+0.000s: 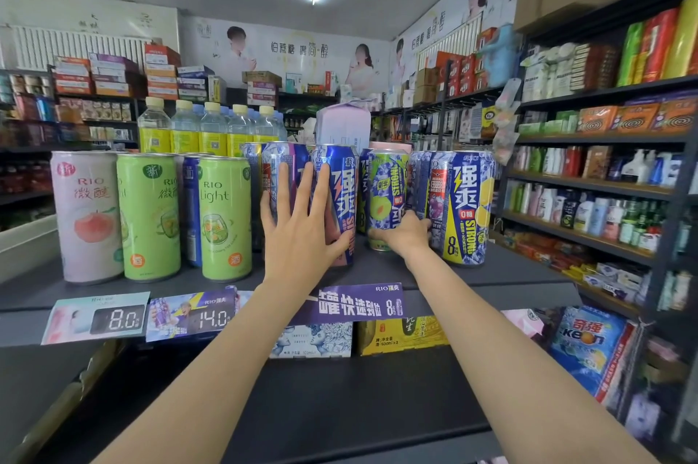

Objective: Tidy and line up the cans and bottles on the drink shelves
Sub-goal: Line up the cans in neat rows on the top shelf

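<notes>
On the dark top shelf stand tall drink cans. My left hand lies flat with straight, spread fingers against a blue-and-pink can and the blue can beside it. My right hand grips the base of a green-and-blue can, fingers curled round its lower part. A blue-and-yellow can stands right of it at the shelf's front. To the left stand a pink can and two green cans.
Yellow-labelled bottles and a lilac carton stand behind the cans. Price tags hang on the shelf edge, with boxed packs below. Full shelves line the aisle on the right.
</notes>
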{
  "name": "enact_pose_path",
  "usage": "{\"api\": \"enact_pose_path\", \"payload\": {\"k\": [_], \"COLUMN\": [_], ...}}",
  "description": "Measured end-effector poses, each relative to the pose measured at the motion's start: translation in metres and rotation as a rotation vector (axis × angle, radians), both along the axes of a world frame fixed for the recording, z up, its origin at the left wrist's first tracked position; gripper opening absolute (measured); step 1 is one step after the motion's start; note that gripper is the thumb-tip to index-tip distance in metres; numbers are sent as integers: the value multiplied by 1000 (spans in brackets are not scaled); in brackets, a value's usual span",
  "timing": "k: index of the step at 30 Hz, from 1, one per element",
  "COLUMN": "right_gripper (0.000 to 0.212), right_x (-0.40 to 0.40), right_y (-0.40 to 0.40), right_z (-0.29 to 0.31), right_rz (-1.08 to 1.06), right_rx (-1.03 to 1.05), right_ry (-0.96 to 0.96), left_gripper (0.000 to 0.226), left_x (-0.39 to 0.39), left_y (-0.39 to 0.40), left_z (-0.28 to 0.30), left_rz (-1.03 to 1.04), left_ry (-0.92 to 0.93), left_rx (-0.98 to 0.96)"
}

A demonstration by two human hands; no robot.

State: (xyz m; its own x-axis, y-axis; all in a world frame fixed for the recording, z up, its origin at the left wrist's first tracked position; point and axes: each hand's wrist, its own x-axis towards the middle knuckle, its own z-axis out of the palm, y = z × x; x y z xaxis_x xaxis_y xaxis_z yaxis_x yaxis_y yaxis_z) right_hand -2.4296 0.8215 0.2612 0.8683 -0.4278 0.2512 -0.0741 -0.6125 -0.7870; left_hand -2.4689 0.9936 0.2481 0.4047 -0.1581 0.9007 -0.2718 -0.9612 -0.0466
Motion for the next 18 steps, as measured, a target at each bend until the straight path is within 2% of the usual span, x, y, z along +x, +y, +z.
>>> {"api": "enact_pose_path", "payload": {"k": [7,11,14,18], "right_gripper": [94,91,80,73], "right_x": [4,3,2,2], "right_y": [4,3,-4,-10], "right_z": [9,9,8,4], "right_rz": [-9,10,49,115], "right_rx": [-12,-18,-21,95], "right_ry": [-4,-23,-2,8], "left_gripper": [83,83,83,83], "left_x": [-2,-1,0,0], "left_y": [0,0,-1,-1], "left_z": [2,1,2,0], "left_rz": [0,-4,-5,1], "left_ry": [9,-5,-18,-7], "left_rx": [-12,-13,-10,-17]}}
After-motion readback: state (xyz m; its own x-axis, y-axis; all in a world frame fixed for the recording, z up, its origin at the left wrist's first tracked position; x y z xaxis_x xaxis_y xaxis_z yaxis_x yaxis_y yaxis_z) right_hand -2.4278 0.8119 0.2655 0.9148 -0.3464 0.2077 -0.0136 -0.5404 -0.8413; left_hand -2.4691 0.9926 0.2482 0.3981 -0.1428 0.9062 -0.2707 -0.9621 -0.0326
